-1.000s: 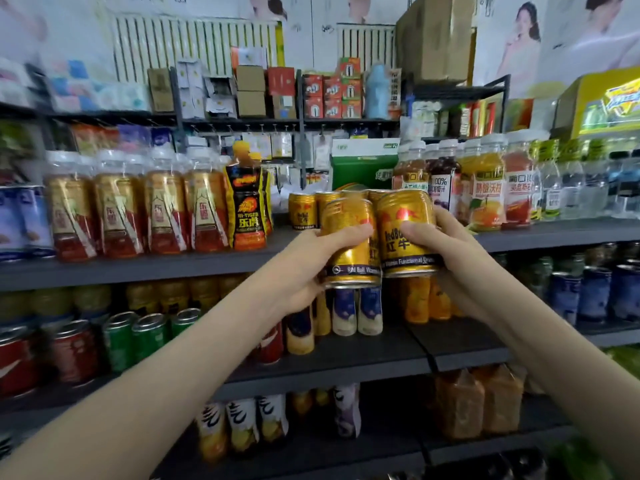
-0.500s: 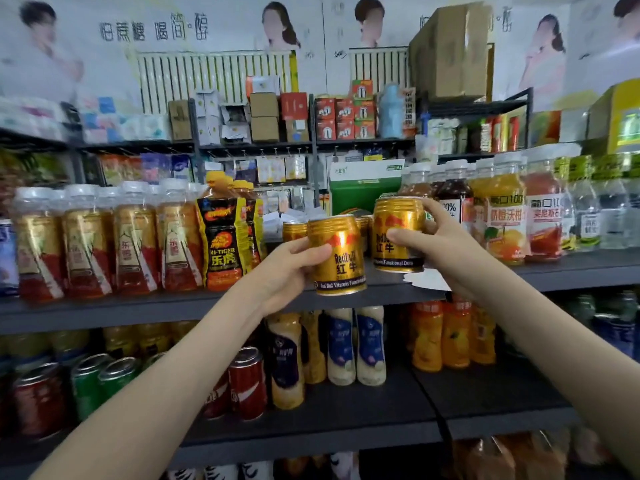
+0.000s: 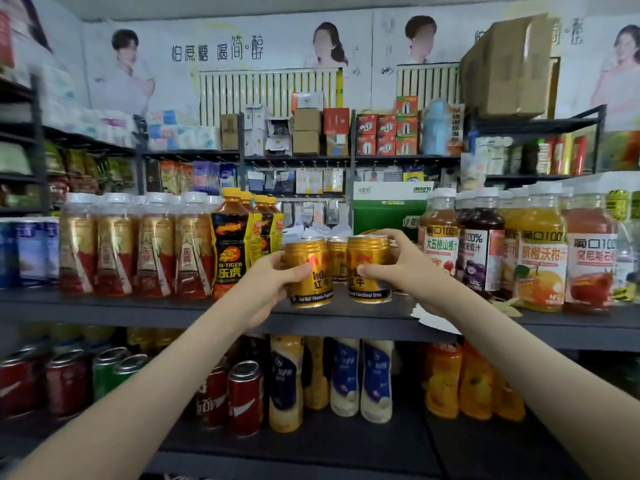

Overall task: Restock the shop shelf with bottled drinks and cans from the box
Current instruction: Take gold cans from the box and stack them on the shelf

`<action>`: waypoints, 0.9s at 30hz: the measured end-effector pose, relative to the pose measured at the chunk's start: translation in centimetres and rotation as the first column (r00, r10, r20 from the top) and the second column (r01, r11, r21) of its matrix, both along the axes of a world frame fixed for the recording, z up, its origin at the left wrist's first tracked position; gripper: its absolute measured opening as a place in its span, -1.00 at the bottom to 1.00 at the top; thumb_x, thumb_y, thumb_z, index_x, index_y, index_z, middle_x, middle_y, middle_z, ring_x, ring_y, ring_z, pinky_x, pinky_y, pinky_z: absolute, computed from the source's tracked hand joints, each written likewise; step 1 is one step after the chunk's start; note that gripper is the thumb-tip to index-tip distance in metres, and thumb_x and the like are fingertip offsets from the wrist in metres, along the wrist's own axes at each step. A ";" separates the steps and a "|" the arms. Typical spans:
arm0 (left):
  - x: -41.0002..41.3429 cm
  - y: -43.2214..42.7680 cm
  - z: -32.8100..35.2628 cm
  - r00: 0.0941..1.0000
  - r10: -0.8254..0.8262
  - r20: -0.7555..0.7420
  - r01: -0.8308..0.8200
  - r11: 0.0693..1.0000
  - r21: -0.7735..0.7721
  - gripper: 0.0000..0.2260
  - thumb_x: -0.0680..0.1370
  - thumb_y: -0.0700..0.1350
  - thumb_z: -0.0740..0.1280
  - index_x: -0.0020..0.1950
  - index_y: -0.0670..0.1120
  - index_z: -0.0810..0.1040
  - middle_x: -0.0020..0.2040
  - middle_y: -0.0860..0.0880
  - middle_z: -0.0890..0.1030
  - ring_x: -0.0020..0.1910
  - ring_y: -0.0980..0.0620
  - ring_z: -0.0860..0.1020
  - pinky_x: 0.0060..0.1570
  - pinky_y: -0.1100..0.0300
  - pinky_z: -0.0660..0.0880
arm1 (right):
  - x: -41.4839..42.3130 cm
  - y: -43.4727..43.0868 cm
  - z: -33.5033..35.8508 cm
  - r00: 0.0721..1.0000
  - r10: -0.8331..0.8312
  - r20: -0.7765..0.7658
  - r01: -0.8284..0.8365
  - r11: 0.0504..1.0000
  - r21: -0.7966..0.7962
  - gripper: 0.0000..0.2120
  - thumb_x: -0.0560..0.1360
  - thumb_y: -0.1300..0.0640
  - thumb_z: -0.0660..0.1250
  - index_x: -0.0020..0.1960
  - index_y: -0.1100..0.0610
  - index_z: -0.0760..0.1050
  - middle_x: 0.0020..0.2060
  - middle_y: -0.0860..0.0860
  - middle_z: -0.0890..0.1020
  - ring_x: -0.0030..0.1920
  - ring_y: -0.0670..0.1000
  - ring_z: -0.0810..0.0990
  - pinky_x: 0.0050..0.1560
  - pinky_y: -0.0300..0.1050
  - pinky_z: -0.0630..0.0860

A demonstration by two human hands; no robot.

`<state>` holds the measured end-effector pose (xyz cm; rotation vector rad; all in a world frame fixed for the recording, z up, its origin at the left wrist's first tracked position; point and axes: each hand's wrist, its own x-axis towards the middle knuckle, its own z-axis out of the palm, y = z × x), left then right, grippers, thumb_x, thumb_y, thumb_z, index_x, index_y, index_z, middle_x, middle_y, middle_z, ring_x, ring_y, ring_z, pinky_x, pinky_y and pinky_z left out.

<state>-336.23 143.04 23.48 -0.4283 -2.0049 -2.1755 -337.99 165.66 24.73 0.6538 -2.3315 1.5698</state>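
- Two short gold metal drink cans are in hand: my left hand (image 3: 273, 287) has its fingers curled round the left can (image 3: 309, 271), and my right hand (image 3: 407, 271) wraps the right can (image 3: 369, 268).
- Both are at the front of the grey metal upper shelf (image 3: 104, 306), between the black-and-orange bottles (image 3: 230, 254) and the juice bottles (image 3: 540, 258).
- I'd slide them back upright, labels out, then let go.
- Count: two held, and one rear gold can (image 3: 337, 258) visible between them.
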 end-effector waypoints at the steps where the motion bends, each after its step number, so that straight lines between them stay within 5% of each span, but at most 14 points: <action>1: -0.2 -0.5 0.1 1.000 0.012 0.001 -0.012 1.000 -0.018 -0.60 0.46 -0.25 0.39 0.28 -0.18 0.45 0.21 -0.13 0.58 0.17 -0.05 0.56 0.23 0.02 0.48 | -0.5 -0.5 0.0 1.000 -0.016 -0.007 0.016 0.999 0.041 -0.31 0.38 0.13 0.52 0.39 0.01 0.23 -0.05 0.08 0.62 -0.24 -0.04 0.61 -0.16 -0.13 0.57; 5: -1.3 -1.9 0.2 1.000 0.027 0.002 -0.027 0.999 -0.045 -0.49 0.49 -0.28 0.36 0.42 -0.13 0.30 0.23 -0.09 0.53 0.23 -0.09 0.51 0.32 -0.06 0.40 | -2.4 -2.1 -0.6 0.997 -0.074 -0.032 0.078 0.987 0.142 -0.25 0.38 0.09 0.51 0.44 0.01 0.18 -0.10 -0.01 0.58 -0.23 -0.02 0.61 -0.02 -0.03 0.59; 9: -2.8 -2.7 -0.1 1.000 -0.011 0.005 0.011 0.994 -0.108 -0.43 0.52 -0.28 0.35 0.48 -0.11 0.23 0.20 -0.06 0.52 0.24 -0.09 0.49 0.35 -0.09 0.37 | -4.0 -2.5 -1.0 0.997 -0.079 -0.008 0.079 0.980 0.185 -0.20 0.36 0.04 0.53 0.45 -0.03 0.16 0.09 0.03 0.54 -0.08 0.00 0.61 0.05 -0.06 0.56; 13: -4.4 -3.0 -0.4 0.998 -0.053 0.018 0.056 0.984 -0.166 -0.46 0.52 -0.27 0.35 0.46 -0.09 0.26 0.25 -0.07 0.51 0.26 -0.07 0.48 0.35 -0.10 0.36 | -4.2 -2.6 -1.0 0.997 -0.082 -0.012 0.082 0.954 0.290 -0.25 0.42 0.07 0.47 0.47 -0.01 0.12 0.18 0.01 0.52 0.09 -0.05 0.54 0.04 -0.27 0.50; 16: -5.3 -3.2 -0.6 0.997 -0.078 0.014 0.079 0.975 -0.209 -0.46 0.53 -0.26 0.35 0.47 -0.06 0.25 0.31 -0.06 0.47 0.30 -0.07 0.44 0.38 -0.12 0.32 | -4.1 -2.7 -0.3 0.956 -0.114 -0.269 0.242 0.824 0.512 -0.25 0.47 0.09 0.42 0.53 0.03 0.09 0.42 0.02 0.31 0.40 0.02 0.30 0.37 -0.06 0.29; 18: -5.7 -3.3 -0.8 0.997 -0.082 -0.005 0.078 0.961 -0.267 -0.42 0.54 -0.22 0.35 0.51 -0.02 0.21 0.38 -0.05 0.42 0.34 -0.05 0.41 0.40 -0.08 0.30 | -4.0 -3.2 0.4 0.927 -0.039 -0.373 0.290 0.705 0.647 -0.29 0.50 0.08 0.37 0.53 0.00 0.09 0.44 0.02 0.26 0.43 0.03 0.21 0.41 -0.04 0.18; 22: -5.1 -3.6 -0.8 0.967 0.058 -0.247 -0.172 0.865 -0.470 -0.30 0.55 -0.09 0.37 0.56 0.14 0.03 0.50 -0.01 0.27 0.44 -0.04 0.29 0.36 0.01 0.30 | -4.5 -4.4 1.4 0.922 -0.011 -0.386 0.325 0.560 0.762 -0.30 0.50 -0.08 0.34 0.53 -0.10 0.07 0.47 0.01 0.22 0.45 0.04 0.17 0.40 -0.03 0.17; 27: -4.2 -3.7 0.3 0.883 0.061 -0.465 -0.364 0.715 -0.597 -0.52 0.56 0.00 0.34 0.46 0.14 0.32 0.44 0.04 0.38 0.35 0.04 0.38 0.11 0.31 0.30 | -5.4 -5.2 2.5 0.935 -0.014 -0.355 0.313 0.504 0.805 -0.26 0.43 -0.09 0.42 0.50 -0.09 0.13 0.40 0.03 0.34 0.37 0.06 0.31 0.33 -0.01 0.31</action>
